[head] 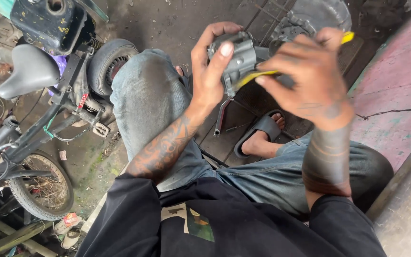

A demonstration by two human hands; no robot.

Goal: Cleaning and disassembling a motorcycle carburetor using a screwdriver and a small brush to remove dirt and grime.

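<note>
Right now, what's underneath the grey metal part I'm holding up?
Below the grey metal part a chrome lever hangs down, over dark floor slabs and a sandalled foot. The left hand and right hand cover much of the part's underside.

Metal part (236, 59) between hands, above knees; small bike (34, 133) left of legs

We see soft, even daylight with no hard shadows and no glare. The floor (177, 24) at the top is dim, while the pink slab (396, 85) on the right is brighter. Both hands are slightly motion-blurred. Straight lines bow a little towards the edges.
</note>
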